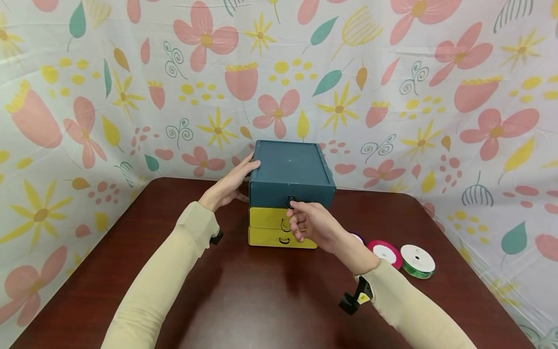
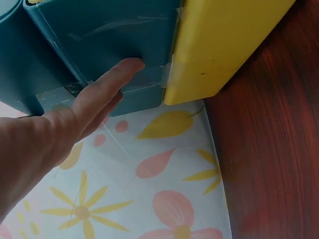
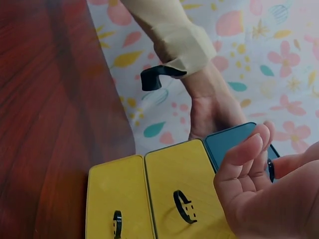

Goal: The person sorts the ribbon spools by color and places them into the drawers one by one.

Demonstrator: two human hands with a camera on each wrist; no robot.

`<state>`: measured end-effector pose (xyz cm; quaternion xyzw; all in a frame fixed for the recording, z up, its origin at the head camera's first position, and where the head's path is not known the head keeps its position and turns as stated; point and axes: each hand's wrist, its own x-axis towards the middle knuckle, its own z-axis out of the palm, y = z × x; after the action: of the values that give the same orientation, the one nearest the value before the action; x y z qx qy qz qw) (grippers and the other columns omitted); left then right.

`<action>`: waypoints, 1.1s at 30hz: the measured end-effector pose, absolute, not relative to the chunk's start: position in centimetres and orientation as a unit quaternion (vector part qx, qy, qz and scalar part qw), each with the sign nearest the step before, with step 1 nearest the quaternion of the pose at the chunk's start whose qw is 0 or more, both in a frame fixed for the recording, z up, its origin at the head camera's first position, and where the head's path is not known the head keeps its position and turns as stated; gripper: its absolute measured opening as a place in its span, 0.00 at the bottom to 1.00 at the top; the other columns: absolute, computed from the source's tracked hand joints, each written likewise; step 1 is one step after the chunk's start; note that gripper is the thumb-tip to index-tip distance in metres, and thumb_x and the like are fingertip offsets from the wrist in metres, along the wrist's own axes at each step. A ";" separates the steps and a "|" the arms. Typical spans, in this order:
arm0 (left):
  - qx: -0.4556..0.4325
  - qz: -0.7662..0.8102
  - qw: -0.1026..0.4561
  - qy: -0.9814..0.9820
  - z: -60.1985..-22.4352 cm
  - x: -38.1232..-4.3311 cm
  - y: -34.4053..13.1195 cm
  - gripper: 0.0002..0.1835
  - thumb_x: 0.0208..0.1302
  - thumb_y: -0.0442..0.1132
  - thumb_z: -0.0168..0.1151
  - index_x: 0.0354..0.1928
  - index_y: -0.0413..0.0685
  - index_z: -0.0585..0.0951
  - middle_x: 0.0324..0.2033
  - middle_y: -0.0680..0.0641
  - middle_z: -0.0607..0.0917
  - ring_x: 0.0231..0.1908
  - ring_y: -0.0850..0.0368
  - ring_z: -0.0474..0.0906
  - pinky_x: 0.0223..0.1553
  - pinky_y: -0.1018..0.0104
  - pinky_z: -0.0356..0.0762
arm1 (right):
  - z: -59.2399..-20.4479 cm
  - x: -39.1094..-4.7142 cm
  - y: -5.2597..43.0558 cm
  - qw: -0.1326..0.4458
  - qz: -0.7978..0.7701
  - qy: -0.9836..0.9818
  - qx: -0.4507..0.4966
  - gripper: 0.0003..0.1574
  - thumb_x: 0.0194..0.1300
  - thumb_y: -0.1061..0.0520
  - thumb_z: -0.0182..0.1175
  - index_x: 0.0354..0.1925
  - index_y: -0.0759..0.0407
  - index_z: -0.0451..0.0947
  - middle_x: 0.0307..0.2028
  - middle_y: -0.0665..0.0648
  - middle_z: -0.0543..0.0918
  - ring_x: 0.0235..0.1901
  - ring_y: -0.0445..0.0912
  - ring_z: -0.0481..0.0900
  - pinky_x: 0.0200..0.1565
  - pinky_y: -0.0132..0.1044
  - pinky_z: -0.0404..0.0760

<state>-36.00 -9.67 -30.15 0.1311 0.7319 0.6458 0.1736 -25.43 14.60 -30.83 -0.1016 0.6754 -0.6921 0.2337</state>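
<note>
A three-drawer box stands at the back of the table, with a teal top drawer (image 1: 274,193) over two yellow drawers (image 1: 266,217). My right hand (image 1: 316,224) is at the front of the teal drawer, thumb and finger pinching its small black handle (image 1: 291,199). In the right wrist view the handle (image 3: 270,170) shows beside the thumb, partly hidden by curled fingers. My left hand (image 1: 229,186) rests against the left side of the box, thumb at the top edge. The left wrist view shows its straight fingers on the teal side wall (image 2: 114,35).
Right of the box lie ribbon spools: a pink one (image 1: 385,254), a white one with green ribbon (image 1: 417,261), and a dark one partly behind my right wrist. A floral cloth (image 1: 279,72) hangs behind the brown table (image 1: 244,300). The lower drawers bear black handles (image 1: 284,241).
</note>
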 end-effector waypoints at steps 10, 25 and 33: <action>0.136 0.643 0.172 0.734 -30.2 -35.8 -9.8 0.37 0.68 0.67 0.45 0.72 0.87 0.39 0.77 0.55 0.41 0.74 0.44 0.48 0.50 0.36 0.75 | -30.8 -25.0 13.9 0.218 -0.693 0.681 -0.090 0.19 0.76 0.48 0.45 0.32 0.58 0.72 0.17 0.49 0.74 0.19 0.42 0.70 0.24 0.31 0.73; 0.131 0.630 0.166 0.747 -30.0 -35.8 -9.8 0.38 0.68 0.68 0.44 0.72 0.87 0.38 0.77 0.57 0.39 0.74 0.45 0.46 0.52 0.34 0.73 | -30.8 -24.7 13.7 0.208 -0.682 0.695 -0.093 0.20 0.76 0.48 0.46 0.32 0.59 0.72 0.18 0.49 0.75 0.18 0.42 0.70 0.25 0.32 0.74; 0.142 0.628 0.179 0.744 -29.1 -35.1 -9.7 0.38 0.71 0.63 0.42 0.74 0.81 0.35 0.77 0.53 0.40 0.75 0.43 0.46 0.53 0.34 0.73 | -30.8 -24.3 13.9 0.206 -0.674 0.704 -0.094 0.20 0.76 0.48 0.46 0.32 0.59 0.72 0.17 0.49 0.74 0.17 0.42 0.70 0.25 0.32 0.74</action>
<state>-35.06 -9.68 -29.09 0.1417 0.7441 0.6278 0.1792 -24.31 13.88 -30.76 -0.0938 0.7036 -0.6736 0.2062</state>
